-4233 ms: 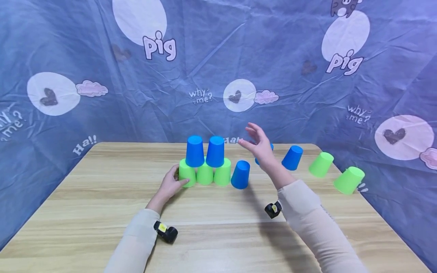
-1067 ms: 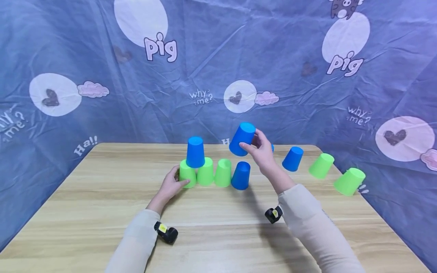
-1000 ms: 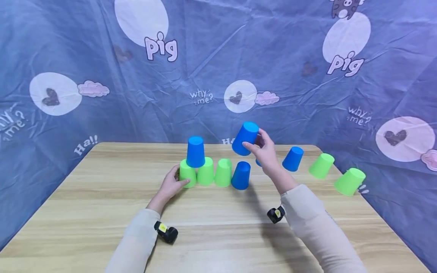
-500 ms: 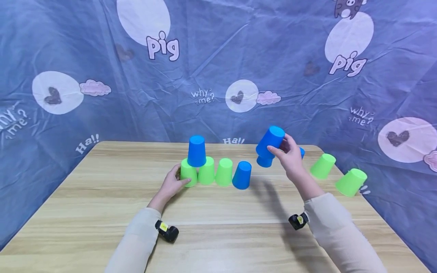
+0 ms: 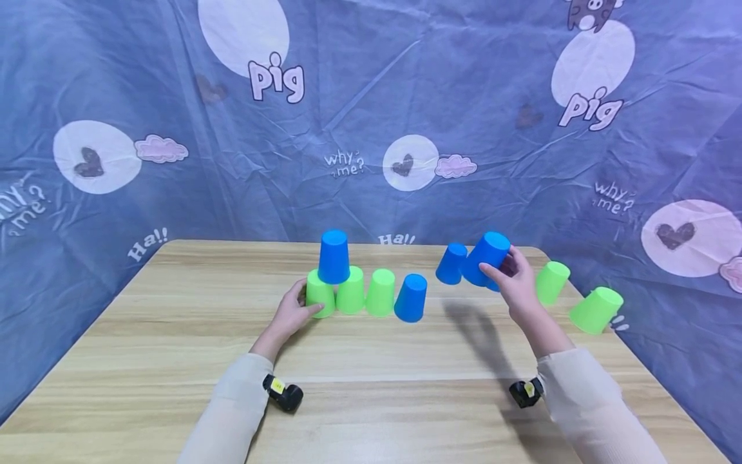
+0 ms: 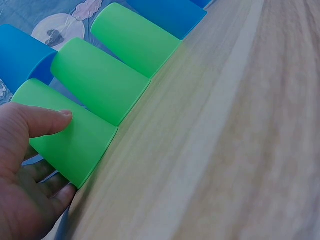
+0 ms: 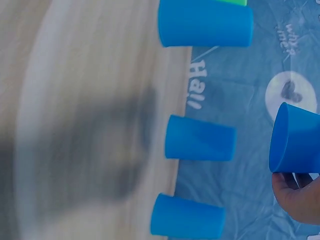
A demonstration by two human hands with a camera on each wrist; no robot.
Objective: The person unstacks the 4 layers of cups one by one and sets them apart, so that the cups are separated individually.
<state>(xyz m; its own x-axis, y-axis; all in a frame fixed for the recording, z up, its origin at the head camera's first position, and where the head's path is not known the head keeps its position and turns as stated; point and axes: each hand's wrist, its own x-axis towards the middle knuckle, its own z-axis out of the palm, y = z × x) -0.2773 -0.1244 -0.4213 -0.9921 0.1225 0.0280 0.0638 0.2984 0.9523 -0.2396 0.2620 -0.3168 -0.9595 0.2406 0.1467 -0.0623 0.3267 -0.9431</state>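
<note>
My left hand (image 5: 290, 313) curls its thumb and fingers round the leftmost green cup (image 6: 75, 132), which stands upside down on the table. To its right stand a middle green cup (image 5: 350, 291) and a third green cup (image 5: 380, 293), with a blue cup (image 5: 410, 298) at the row's end. One blue cup (image 5: 334, 257) rests on top, straddling the first two green cups. My right hand (image 5: 516, 283) holds another blue cup (image 5: 488, 259), tilted and raised above the table, as the right wrist view (image 7: 297, 140) also shows. Behind it, a blue cup is mostly hidden.
A blue cup (image 5: 451, 263) stands farther back, left of the held one. Two green cups, the nearer one (image 5: 596, 310) and the farther one (image 5: 553, 282), stand near the right edge of the wooden table (image 5: 371, 399). A printed cloth (image 5: 371, 116) hangs behind.
My right hand has lifted the second upper blue cup off the green cups and carried it right and lower, toward the back-right cups. My left hand keeps its place.
</note>
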